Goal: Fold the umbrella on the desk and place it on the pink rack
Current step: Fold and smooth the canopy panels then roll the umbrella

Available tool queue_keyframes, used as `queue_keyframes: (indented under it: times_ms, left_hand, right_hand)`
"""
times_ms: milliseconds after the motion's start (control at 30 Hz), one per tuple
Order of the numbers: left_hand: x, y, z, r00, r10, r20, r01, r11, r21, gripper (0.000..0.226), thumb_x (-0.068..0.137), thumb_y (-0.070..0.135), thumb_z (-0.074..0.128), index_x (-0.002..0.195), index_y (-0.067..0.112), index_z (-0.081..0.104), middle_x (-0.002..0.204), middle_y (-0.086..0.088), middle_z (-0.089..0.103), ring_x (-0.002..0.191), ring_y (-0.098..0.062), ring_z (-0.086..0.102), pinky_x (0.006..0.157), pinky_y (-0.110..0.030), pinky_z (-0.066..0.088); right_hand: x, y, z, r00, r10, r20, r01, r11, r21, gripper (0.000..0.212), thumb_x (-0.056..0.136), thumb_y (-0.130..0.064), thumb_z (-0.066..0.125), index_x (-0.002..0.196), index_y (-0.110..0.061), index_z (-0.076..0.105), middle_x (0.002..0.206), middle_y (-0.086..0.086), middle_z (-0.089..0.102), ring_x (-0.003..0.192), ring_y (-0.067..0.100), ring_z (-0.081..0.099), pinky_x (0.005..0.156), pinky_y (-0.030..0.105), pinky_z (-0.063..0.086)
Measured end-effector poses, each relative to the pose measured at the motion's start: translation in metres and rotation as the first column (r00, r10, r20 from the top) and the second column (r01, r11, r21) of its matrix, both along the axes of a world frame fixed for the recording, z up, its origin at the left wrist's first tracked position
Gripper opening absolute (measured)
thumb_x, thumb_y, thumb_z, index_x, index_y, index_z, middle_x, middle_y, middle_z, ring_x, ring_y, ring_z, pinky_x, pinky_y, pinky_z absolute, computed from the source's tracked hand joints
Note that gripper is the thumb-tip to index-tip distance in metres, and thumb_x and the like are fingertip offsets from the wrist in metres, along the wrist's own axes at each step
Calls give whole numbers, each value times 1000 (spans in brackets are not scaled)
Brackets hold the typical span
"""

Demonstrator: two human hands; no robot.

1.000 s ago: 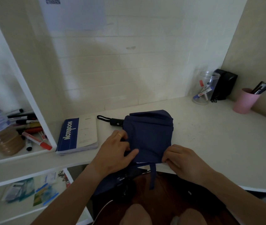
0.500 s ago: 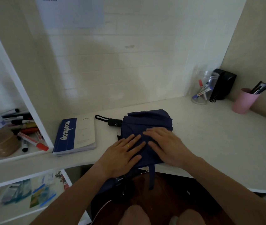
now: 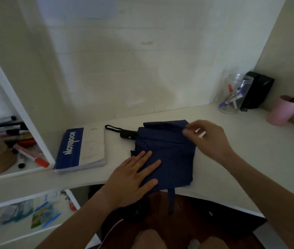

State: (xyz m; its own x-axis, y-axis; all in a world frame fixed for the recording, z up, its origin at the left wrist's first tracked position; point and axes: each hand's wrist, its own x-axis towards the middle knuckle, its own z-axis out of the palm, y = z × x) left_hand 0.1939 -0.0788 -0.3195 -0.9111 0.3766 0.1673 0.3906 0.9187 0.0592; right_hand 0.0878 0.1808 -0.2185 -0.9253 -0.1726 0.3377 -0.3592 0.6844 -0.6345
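A: Pressing flat on the navy umbrella (image 3: 167,155): the left hand (image 3: 131,178), fingers spread, palm down on the near-left fabric. Gold ring on one finger.

B: Umbrella location?

A: On the white desk (image 3: 250,159), near the front edge, canopy collapsed into a rough square. Black handle (image 3: 128,135) points left toward the notebook (image 3: 81,149). Strap (image 3: 171,200) hangs over the edge.

B: Right hand (image 3: 209,139)?

A: At the far-right corner of the canopy, motion-blurred. Fingers curled; can't tell if they pinch cloth.
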Motion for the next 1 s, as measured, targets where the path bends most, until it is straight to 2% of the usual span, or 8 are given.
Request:
queue_keyframes:
  times_ms: [100, 200, 300, 467, 567, 700, 867, 1000]
  left_hand:
    - [1, 1, 2, 1000, 8, 3, -8, 1000, 14, 64, 96, 72, -2, 156, 49, -7, 169, 8, -9, 155, -11, -11, 127, -39, 5]
    - [1, 1, 3, 1000, 17, 19, -18, 1000, 9, 64, 96, 73, -2, 156, 49, -8, 169, 8, -11, 155, -11, -12, 127, -40, 5]
    - [1, 1, 2, 1000, 17, 15, -17, 1000, 5, 63, 98, 71, 2, 156, 48, -7, 169, 8, -10, 156, -12, -11, 127, -40, 6]
    - [1, 2, 1, 1000, 8, -4, -8, 1000, 15, 62, 100, 69, 6, 157, 47, -3, 170, 7, -9, 156, -12, -10, 127, -39, 5]
    - [1, 1, 0, 1000, 11, -22, -11, 1000, 19, 64, 99, 70, 3, 158, 46, -1, 170, 5, -7, 156, -13, -7, 127, -38, 6]
    - [1, 1, -2, 999, 4, -54, -1, 999, 43, 64, 100, 69, 7, 159, 43, 8, 170, 3, 2, 157, -16, 2, 127, -37, 10]
    - [3, -1, -2, 991, -38, -131, 53, 992, 115, 59, 104, 61, 27, 157, 35, 30, 164, 1, 33, 151, -21, 28, 124, -40, 26]
    - [11, 2, 0, 976, 11, -217, 50, 961, 272, 59, 100, 60, 44, 149, 27, 48, 157, -2, 43, 145, -20, 36, 120, -32, 29]
  right_hand:
    - [-43, -12, 30, 906, -209, 369, 250, 966, -67, 56, 82, -57, 67, 96, -3, 71, 93, 8, 70, 73, 21, 59, 70, 35, 51]
    - [-54, -30, 35, 771, -56, 634, 244, 946, -214, 43, 80, -33, 81, 101, -1, 61, 96, 9, 62, 67, 16, 51, 56, 29, 43]
    - [-54, -36, 38, 820, 9, 573, 270, 876, -400, 29, 81, -16, 81, 98, -3, 62, 89, 6, 61, 69, 14, 53, 53, 25, 47]
    - [-37, -15, 35, 922, 206, 328, 63, 756, -651, 23, 84, -15, 77, 103, -3, 72, 107, 12, 75, 95, 22, 70, 86, 34, 58]
    - [-9, -2, 26, 953, 233, 192, -86, 820, -566, 12, 84, -13, 77, 93, -7, 72, 94, 2, 76, 86, 13, 70, 79, 30, 52]
    - [25, 15, 5, 946, 321, 53, -277, 880, -386, 15, 82, 1, 76, 82, -6, 63, 107, 0, 78, 104, 15, 71, 94, 34, 51]
    - [49, 25, -28, 926, 377, 15, -370, 916, -153, 28, 80, 8, 73, 76, -13, 55, 116, -5, 73, 111, 7, 67, 81, 30, 56]
    - [55, 28, -52, 917, 396, 47, -397, 917, 33, 31, 82, -2, 74, 77, -26, 55, 127, -16, 64, 122, -3, 56, 85, 31, 53]
